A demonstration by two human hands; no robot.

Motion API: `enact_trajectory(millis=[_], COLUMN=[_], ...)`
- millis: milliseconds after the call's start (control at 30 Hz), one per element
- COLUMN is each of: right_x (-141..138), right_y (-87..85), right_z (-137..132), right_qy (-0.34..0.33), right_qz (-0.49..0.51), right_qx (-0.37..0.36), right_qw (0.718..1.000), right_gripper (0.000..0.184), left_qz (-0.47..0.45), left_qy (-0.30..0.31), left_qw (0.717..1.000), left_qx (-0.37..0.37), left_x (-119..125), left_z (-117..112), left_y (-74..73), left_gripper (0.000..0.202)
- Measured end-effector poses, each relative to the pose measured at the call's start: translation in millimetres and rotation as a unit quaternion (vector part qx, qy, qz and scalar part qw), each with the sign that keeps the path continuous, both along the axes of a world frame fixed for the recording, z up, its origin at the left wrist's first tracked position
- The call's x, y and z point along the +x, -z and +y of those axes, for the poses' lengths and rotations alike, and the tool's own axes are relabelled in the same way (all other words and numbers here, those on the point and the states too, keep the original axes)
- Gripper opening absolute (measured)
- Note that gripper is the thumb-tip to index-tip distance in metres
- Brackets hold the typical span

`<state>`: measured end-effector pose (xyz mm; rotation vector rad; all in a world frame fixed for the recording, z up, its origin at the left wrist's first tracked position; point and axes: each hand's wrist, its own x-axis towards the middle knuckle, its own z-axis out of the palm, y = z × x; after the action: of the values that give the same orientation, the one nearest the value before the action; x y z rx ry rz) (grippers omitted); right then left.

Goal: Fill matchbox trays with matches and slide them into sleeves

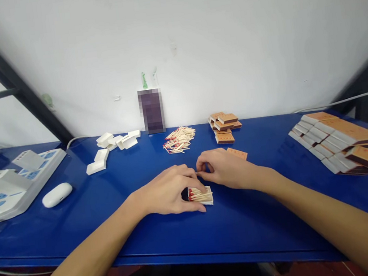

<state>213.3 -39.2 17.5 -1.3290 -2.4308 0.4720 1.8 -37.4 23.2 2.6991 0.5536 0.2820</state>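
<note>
A small white matchbox tray (208, 201) lies near the front middle of the blue table, filled with red-tipped matches (196, 194). My left hand (173, 189) curves around it, thumb along the near side and fingers over the far side and top. Just beyond the tray, my right hand (220, 167) is closed in a pinch close to my left fingertips. Whatever is between those fingers is too small to make out. An orange matchbox cover (238, 153) lies flat behind my right hand, partly hidden by it.
Loose matches (180, 138) are heaped toward the wall. Left of them lie several white trays (126, 141); to the right, a pile of orange matchboxes (224, 121). A large matchbox stack (336, 140) stands far right. A power strip (24, 190) and white case (57, 195) sit left.
</note>
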Motion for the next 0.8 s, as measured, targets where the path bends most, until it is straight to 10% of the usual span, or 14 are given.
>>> enact_trajectory(millis=[233, 800], right_x=[3.3, 10.2], right_y=[7.8, -33.4], right_z=[2.6, -22.1], right_qy=[-0.037, -0.079], right_qz=[-0.01, -0.005], right_qx=[-0.031, -0.153], right_qw=[0.999, 0.985], right_gripper=[0.007, 0.012], left_qz=[0.008, 0.021], left_qy=[-0.03, -0.046], left_qw=[1.0, 0.999], left_qx=[-0.002, 0.006], left_x=[-2.6, -3.5], left_z=[-1.8, 8.0], left_y=[-6.1, 3.3], left_gripper=[0.03, 0.017])
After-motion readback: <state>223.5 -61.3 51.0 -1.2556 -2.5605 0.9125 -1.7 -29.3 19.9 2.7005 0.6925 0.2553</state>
